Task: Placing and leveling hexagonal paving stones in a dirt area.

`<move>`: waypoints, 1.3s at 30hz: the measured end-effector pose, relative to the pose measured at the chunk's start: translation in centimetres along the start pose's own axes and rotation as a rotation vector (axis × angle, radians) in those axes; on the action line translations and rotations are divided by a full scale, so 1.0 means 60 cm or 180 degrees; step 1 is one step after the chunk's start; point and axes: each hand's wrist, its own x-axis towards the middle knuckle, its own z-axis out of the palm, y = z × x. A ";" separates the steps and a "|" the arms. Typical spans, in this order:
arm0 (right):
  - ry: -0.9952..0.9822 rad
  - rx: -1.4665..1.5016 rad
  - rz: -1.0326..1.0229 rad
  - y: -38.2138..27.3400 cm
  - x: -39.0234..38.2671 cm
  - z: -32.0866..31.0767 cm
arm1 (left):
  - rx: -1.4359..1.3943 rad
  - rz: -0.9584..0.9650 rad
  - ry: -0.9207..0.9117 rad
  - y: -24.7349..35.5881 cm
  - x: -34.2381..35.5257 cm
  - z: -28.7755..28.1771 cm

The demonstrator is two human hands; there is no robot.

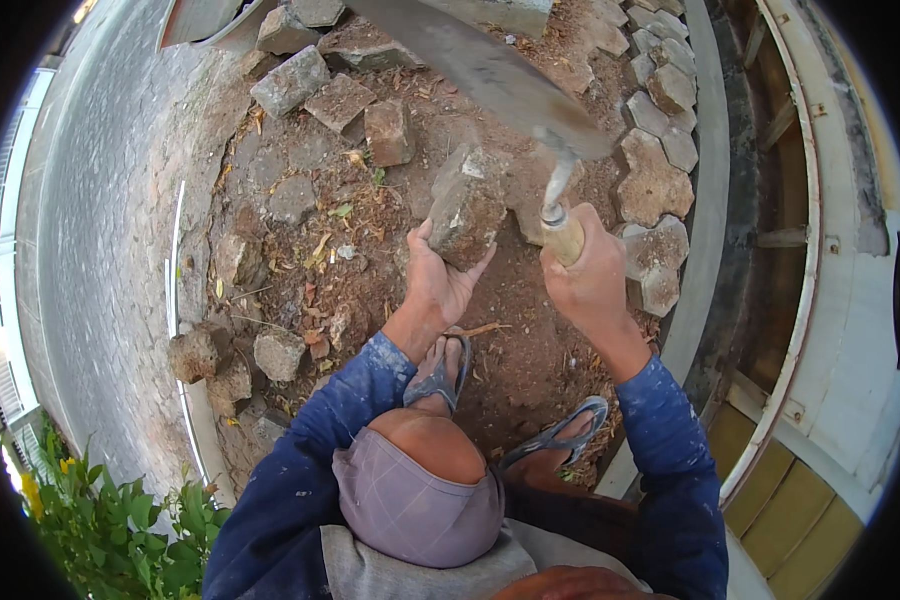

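My left hand [440, 280] grips a rough, soil-crusted paving block [467, 220], thumb and fingers on either side of its lower part, at the middle of the view. My right hand [585, 270] is closed round the wooden handle of a trowel [510, 95]. Its metal blade is raised above and beyond the block, reaching toward the top of the view, and looks blurred. Bare brown soil with dry leaves lies around the block. A row of laid interlocking pavers [655, 190] runs just right of the trowel.
Loose blocks [290, 80] lie at upper left, more [278, 355] at lower left. A concrete edging [712, 170] and recessed channel [775, 180] run along the right. A road [100, 240] and thin white pipes [178, 260] are left. Leafy plants [120, 530] stand lower left. My sandalled feet are below.
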 end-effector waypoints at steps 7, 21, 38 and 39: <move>-0.0876 -0.1319 0.0648 0.046 -0.004 0.019 | 0.0063 0.0009 0.0106 -0.009 -0.006 0.016; 0.0200 0.0122 -0.0127 -0.001 -0.004 0.007 | -0.0051 -0.0009 -0.0013 0.004 -0.007 -0.001; -0.1042 -0.1572 0.0636 0.005 0.013 0.009 | -0.0030 0.0054 0.0040 0.000 -0.003 0.009; -0.0583 -0.0966 0.0266 -0.020 0.013 -0.002 | -0.0085 0.0031 -0.0043 0.005 0.000 0.001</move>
